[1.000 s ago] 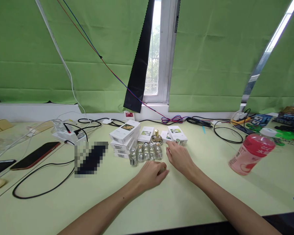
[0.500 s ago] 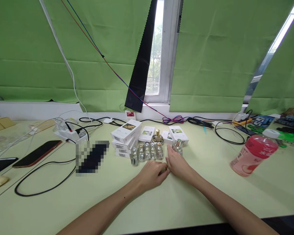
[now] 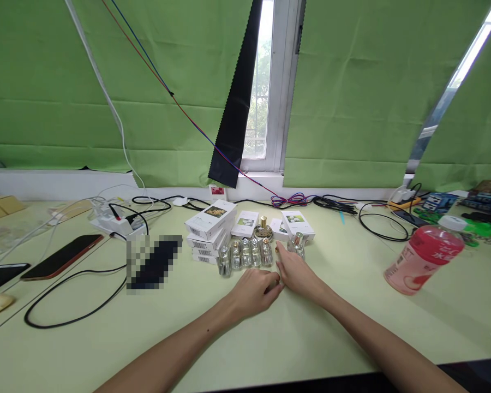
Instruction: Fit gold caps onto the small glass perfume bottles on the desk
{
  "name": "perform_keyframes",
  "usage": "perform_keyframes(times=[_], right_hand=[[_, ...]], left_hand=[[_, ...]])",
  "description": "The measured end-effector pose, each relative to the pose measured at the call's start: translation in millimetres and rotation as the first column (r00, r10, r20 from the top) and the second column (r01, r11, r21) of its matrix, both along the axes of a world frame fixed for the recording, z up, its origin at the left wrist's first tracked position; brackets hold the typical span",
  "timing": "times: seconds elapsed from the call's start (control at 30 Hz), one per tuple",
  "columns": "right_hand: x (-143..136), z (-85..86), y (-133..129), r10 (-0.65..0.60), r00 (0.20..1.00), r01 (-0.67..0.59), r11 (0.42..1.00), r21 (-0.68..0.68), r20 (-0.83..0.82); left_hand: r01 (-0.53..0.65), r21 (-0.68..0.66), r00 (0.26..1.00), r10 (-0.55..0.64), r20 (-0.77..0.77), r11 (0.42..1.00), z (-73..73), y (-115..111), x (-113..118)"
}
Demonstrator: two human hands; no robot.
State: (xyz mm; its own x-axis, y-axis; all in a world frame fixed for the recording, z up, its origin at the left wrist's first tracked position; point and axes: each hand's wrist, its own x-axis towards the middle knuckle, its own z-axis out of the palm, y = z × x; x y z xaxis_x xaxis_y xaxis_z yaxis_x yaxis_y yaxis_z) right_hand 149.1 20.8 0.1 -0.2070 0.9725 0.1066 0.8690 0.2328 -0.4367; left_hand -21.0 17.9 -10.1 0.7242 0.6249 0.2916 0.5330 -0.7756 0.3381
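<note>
Several small clear glass bottles (image 3: 245,254) stand in a row at the middle of the table. My left hand (image 3: 257,291) lies in front of them with its fingers curled round something small that I cannot make out. Touching or nearly touching its fingertips is my right hand (image 3: 294,270), bent beside the right end of the row; what its fingers hold, if anything, is hidden. Just behind my right hand stands another glass bottle (image 3: 297,245). A round bottle with a gold cap (image 3: 263,229) is behind the row.
White boxes are stacked (image 3: 210,221) left of the bottles, and more white boxes (image 3: 298,225) lie behind. A pink drink bottle (image 3: 424,256) stands at the right. Phones (image 3: 63,256), a power strip (image 3: 117,221) and looping black cables are at the left.
My right hand has shifted very slightly left, and its fingers have moved a little. The left hand has hardly moved.
</note>
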Motion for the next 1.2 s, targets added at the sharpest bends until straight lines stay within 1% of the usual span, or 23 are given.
perform_keyframes(times=[0.1,0.3,0.43,0.53,0.6,0.67,0.77,0.9,0.97,1.07,1.2], right_hand=[[0.6,0.6,-0.9,0.014,0.999,-0.013,1.000,0.029,-0.038],[-0.9,5.5,-2.2,0.005,0.992,0.008,0.995,0.102,-0.126],[-4.5,7.4,0.0,-0.024,0.980,0.065,0.977,0.204,-0.200],[-6.6,6.0,0.6,-0.043,0.971,0.100,0.967,0.234,-0.234],[-7.4,4.2,0.1,-0.032,0.968,0.094,0.966,0.241,-0.250],[-7.6,2.4,-0.8,0.005,0.964,0.065,0.965,0.253,-0.267],[-7.0,1.7,-2.0,0.068,0.947,0.005,0.974,0.227,-0.313],[-4.7,5.4,-3.7,0.102,0.915,-0.075,0.994,0.084,-0.391],[-3.8,8.0,-4.6,0.115,0.902,-0.109,0.993,0.040,-0.416],[-3.5,9.8,-5.6,0.132,0.889,-0.129,0.991,0.037,-0.439],[-3.9,7.4,-4.4,0.126,0.892,-0.099,0.991,0.085,-0.434]], left_hand=[[0.000,0.001,1.000,0.000,-0.001,1.000,0.3,-0.4,0.1],[-0.001,-0.004,1.000,0.001,-0.005,1.000,0.5,-1.3,0.1],[-0.003,0.006,1.000,0.004,-0.003,1.000,-0.5,-0.8,-0.3],[0.007,0.003,1.000,-0.007,-0.005,1.000,-0.9,-0.2,-0.4],[0.017,-0.003,1.000,-0.017,0.003,1.000,-0.7,0.0,-0.2],[0.026,-0.004,0.999,-0.026,0.019,1.000,-0.2,0.0,0.1],[0.038,0.001,0.999,-0.038,0.039,0.999,0.9,-0.5,0.6],[0.046,0.013,0.997,-0.046,0.056,0.999,1.5,-1.2,0.7],[0.048,0.017,0.997,-0.048,0.059,0.999,1.3,-1.3,0.6],[0.047,0.019,0.997,-0.048,0.066,0.999,0.7,-1.3,0.5],[0.048,0.012,0.996,-0.048,0.077,0.999,0.6,-1.3,0.5]])
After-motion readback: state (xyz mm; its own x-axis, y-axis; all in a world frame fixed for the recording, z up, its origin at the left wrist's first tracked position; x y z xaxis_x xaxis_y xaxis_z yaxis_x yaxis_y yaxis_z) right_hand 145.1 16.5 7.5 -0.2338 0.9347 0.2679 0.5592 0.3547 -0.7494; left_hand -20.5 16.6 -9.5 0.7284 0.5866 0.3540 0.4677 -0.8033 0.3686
